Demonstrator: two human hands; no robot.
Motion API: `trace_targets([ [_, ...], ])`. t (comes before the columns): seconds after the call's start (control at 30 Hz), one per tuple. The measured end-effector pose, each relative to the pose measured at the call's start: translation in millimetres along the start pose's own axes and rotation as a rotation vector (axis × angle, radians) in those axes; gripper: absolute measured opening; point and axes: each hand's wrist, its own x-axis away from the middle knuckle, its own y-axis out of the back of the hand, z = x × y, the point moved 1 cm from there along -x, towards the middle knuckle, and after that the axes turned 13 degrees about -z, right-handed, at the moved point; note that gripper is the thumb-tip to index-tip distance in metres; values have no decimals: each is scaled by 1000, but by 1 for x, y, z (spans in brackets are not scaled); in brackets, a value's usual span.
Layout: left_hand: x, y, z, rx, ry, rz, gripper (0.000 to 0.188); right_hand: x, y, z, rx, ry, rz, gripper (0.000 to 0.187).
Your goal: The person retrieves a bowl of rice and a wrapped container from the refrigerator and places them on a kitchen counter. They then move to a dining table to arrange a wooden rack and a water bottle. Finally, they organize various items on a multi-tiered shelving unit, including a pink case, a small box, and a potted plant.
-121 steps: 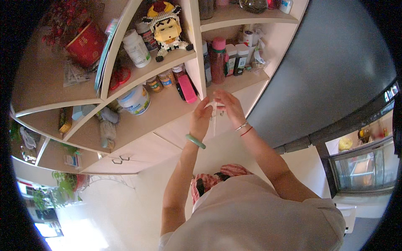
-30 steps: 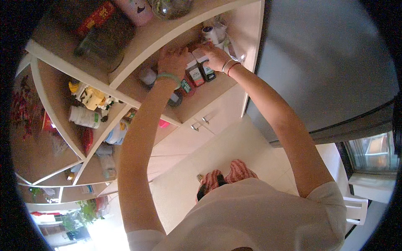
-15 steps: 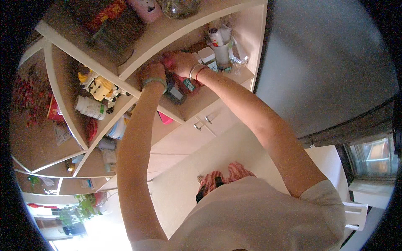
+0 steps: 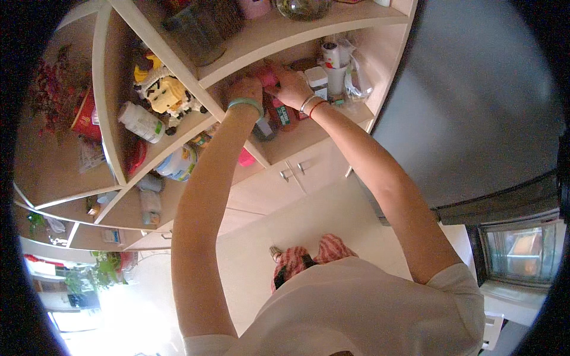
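Observation:
Both arms reach up into a curved shelf compartment (image 4: 303, 135). My right hand (image 4: 293, 89), with bracelets at its wrist, has its fingers closed on a small pink object (image 4: 267, 76) whose kind I cannot make out. Beside it on the left is my left hand (image 4: 244, 92), a pale green bangle on its wrist; its fingers are mostly hidden at the pink object. Below the hands lie a red package with a green label (image 4: 285, 115) and a dark item with a grey end (image 4: 263, 129). A white-lidded container (image 4: 316, 78) stands right of my right hand.
A white cup (image 4: 336, 78) and a clear plastic bag (image 4: 358, 77) stand at the compartment's right end. Slanted dividers separate neighbouring compartments with a cow figure (image 4: 163, 95) and a white bottle (image 4: 141, 121). A large grey panel (image 4: 463, 107) rises on the right. Cabinet doors (image 4: 291, 184) lie below.
The view has shifted, so the shelf appears farther right in the picture. Both hands stay close together in the same compartment, and the pink object remains at my right fingers.

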Motion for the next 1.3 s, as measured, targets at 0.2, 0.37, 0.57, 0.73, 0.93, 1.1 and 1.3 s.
trace_targets([
  [0.2,19,12,2,66,-7,-55,29,48,19,-8,-155,-43,-276,34],
  [0.37,52,37,-62,236,-218,-63,38,116,67,-72,-638,-903,-429,32],
  [0.57,65,-148,-164,928,-158,-37,68,108,90,-97,-132,-975,-508,35],
  [0.73,26,-237,-260,1576,-84,119,93,92,118,-180,361,-541,-211,26],
  [0.93,-9,-245,-312,1785,85,95,111,72,136,-180,558,-282,-146,20],
  [1.1,2,-170,-348,1493,165,214,107,82,164,-181,693,-345,-131,17],
  [1.3,-22,-254,-319,1840,152,126,101,84,133,-155,334,-474,-291,26],
])
